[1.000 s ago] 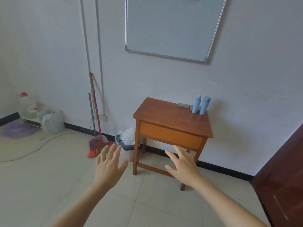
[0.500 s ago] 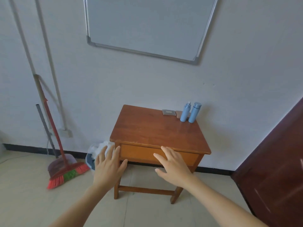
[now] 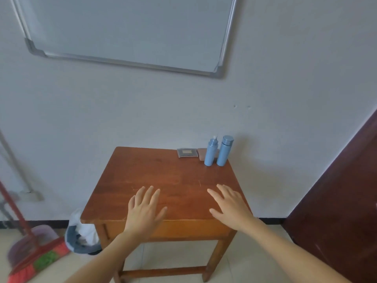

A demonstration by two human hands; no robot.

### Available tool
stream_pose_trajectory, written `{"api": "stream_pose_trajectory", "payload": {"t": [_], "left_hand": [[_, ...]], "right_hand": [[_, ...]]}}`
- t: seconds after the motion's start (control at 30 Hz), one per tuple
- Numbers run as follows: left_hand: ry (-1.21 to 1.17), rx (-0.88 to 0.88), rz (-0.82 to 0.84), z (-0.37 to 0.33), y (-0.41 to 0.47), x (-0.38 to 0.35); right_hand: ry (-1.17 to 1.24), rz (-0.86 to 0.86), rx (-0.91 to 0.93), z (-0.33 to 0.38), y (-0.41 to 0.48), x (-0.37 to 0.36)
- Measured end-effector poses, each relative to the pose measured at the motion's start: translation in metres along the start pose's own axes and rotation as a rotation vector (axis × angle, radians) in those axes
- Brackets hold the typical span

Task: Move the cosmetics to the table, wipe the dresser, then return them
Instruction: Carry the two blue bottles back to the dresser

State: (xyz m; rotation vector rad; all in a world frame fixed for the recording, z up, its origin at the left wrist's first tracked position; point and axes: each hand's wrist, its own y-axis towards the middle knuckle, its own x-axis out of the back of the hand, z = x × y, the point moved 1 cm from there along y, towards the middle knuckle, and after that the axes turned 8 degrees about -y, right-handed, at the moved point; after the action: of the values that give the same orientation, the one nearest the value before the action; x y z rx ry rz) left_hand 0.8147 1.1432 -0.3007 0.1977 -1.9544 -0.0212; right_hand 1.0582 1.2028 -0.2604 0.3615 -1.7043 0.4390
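The cosmetics stand at the far right corner of the dresser (image 3: 159, 176), right of centre in the frame. A blue pump bottle (image 3: 210, 154) and a blue capped bottle (image 3: 224, 153) stand upright, just beside each other, close to the wall. Left of them lies a flat grey case (image 3: 187, 153), and a small brownish flat item (image 3: 201, 154) lies between the case and the pump bottle, partly hidden behind the bottle.

The rest of the brown wooden top is bare wood. Over its near edge, in the lower middle of the frame, both hands are released and hold nothing. The left hand (image 3: 143, 211) is palm down with fingers spread and pointing toward the wall. The right hand (image 3: 230, 205) is likewise flat and spread, well apart from the bottles. Whether the palms touch the wood cannot be told.

Below the dresser's left side sits a waste bin (image 3: 81, 240) with white paper in it. A red broom (image 3: 38, 258) leans in the lower left corner, blurred. A whiteboard (image 3: 126, 27) hangs on the wall at the upper left, and a dark door (image 3: 342, 201) fills the right edge.
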Motion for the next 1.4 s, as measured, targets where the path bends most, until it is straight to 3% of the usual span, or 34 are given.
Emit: {"api": "stream_pose_trajectory", "payload": {"t": [0.17,0.5,0.83,1.07,1.4], "left_hand": [[-0.05,0.059,-0.022,-0.028,0.059,-0.021],[-0.141,0.136,0.115,-0.048,0.126,-0.075],[-0.431,-0.063,0.041,-0.1,0.265,-0.077],[-0.612,-0.166,0.122,-0.131,0.324,-0.09],[-0.763,-0.072,0.121,-0.144,0.344,-0.115]], "right_hand": [[0.041,0.002,0.003,-0.057,0.056,-0.006],[0.284,0.086,-0.156,-0.101,0.115,-0.048],[0.366,-0.188,-0.321,-0.163,0.212,-0.009],[0.548,-0.211,-0.459,-0.183,0.266,-0.026],[0.919,-0.367,-0.469,-0.185,0.277,-0.052]]}}
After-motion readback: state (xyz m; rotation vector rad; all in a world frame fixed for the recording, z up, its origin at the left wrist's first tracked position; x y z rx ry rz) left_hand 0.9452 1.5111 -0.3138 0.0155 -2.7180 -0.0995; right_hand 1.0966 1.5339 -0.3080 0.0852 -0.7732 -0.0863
